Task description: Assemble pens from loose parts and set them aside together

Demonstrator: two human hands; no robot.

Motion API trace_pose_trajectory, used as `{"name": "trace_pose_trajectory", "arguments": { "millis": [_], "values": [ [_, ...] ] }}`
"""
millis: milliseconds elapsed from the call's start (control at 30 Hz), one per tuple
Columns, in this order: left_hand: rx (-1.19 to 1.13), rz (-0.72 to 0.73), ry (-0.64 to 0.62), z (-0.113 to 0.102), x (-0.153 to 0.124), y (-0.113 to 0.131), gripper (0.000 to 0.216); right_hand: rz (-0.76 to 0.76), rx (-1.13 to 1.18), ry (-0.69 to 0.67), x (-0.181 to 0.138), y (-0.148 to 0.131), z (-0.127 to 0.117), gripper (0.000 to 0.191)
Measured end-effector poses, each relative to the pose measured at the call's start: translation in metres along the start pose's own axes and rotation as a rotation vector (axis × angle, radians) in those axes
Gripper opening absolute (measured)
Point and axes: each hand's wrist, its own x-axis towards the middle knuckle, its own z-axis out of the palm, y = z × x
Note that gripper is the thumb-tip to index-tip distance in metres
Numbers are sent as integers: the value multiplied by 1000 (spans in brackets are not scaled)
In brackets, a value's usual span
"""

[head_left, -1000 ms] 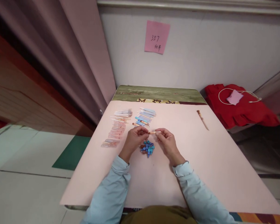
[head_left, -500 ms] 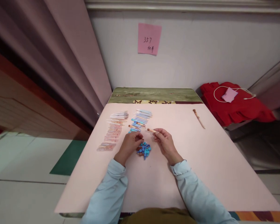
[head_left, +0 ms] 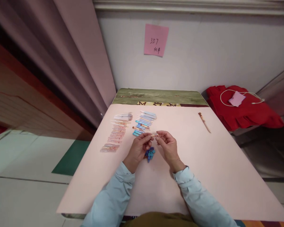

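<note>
Above the table, my left hand and my right hand meet at a short cream pen barrel. Both hands are closed: the left fingers cover its left end, and the right thumb and fingers pinch the other. Whether a smaller part sits under the left fingertips is hidden. Just below them lies a pile of small blue and brown pieces, partly covered by the left hand. Beyond the left hand is a row of blue and brown pen barrels, with slim pale-blue pen parts behind.
To the left lie pink clear pen parts and thin white sticks. One brown-topped pen rests at the right of the pink-covered table. Red cloth with a white cable is beyond the right edge.
My hands have come together. My left hand has moved from the small-piece pile up to the barrel in my right hand, covering its brown end. The view has shifted slightly left.
</note>
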Motion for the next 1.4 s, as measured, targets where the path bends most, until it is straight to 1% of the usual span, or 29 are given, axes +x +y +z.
{"name": "trace_pose_trajectory", "arguments": {
  "millis": [67,167,233,267,333,400,467,567,667,767,867,967,1067,1233,1333,1400],
  "values": [
    [-84,-16,-35,-5,0,10,22,-26,3,-4,-1,0,-1,26],
    [-232,82,-61,-16,0,28,13,-18,-33,22,0,8,-5,22],
    [-312,129,-79,-25,1,36,7,-13,-119,41,3,15,-6,22],
    [-343,136,-75,-29,2,39,4,-33,-200,34,6,17,-5,22],
    [-385,133,-25,-36,6,41,9,-134,-441,-40,15,17,-2,19],
    [-410,130,39,-39,9,40,18,-272,-721,-175,27,12,4,18],
    [-424,144,64,-40,12,37,22,-358,-952,-293,40,7,12,23],
    [-439,181,76,-39,14,34,23,-376,-1183,-390,56,5,22,34],
    [-473,205,114,-39,14,34,20,-371,-1328,-461,62,9,28,39],
    [-475,229,106,-40,14,34,19,-372,-1387,-501,61,12,28,35],
    [-465,242,78,-41,14,34,18,-371,-1389,-510,55,11,21,28],
    [-471,227,86,-43,16,33,18,-353,-1369,-484,48,10,10,24],
    [-470,220,93,-43,18,32,18,-309,-1334,-426,41,11,3,19],
    [-368,210,71,-34,15,24,22,-251,-1342,-344,30,8,6,13],
    [-275,182,31,-26,12,18,24,-216,-1345,-359,21,2,6,12],
    [-236,151,-1,-21,10,14,23,-204,-1268,-351,14,-1,2,9]
  ]
}}
